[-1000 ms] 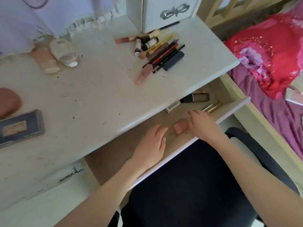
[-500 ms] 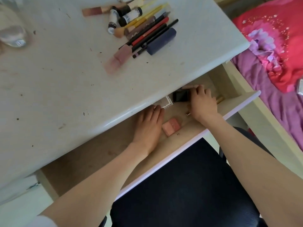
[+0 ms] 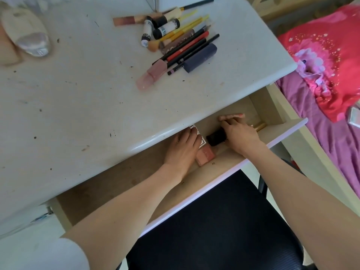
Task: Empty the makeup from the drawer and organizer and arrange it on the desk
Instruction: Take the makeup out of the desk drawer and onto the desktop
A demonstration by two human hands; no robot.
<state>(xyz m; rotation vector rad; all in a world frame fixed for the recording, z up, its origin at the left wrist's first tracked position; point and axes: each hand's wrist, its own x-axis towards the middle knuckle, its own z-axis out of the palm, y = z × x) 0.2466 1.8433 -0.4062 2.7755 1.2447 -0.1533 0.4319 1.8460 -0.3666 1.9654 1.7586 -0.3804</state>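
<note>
From the head view, we have a cluster of pencils, brushes and tubes [image 3: 179, 38] already on the white bench [image 3: 78, 98]. In the open wooden drawer [image 3: 116, 184], our right hand [image 3: 240, 134] grips a black compact [image 3: 216, 137]; our left hand [image 3: 184, 148] rests flat, fingers straight, beside a pink square compact [image 3: 205, 155]. The bench edge overhangs both hands.

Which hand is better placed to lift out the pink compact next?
Left, probably. The left hand lies flat right beside the pink compact in the drawer, holding nothing. The right hand is already busy at the black item.
</note>
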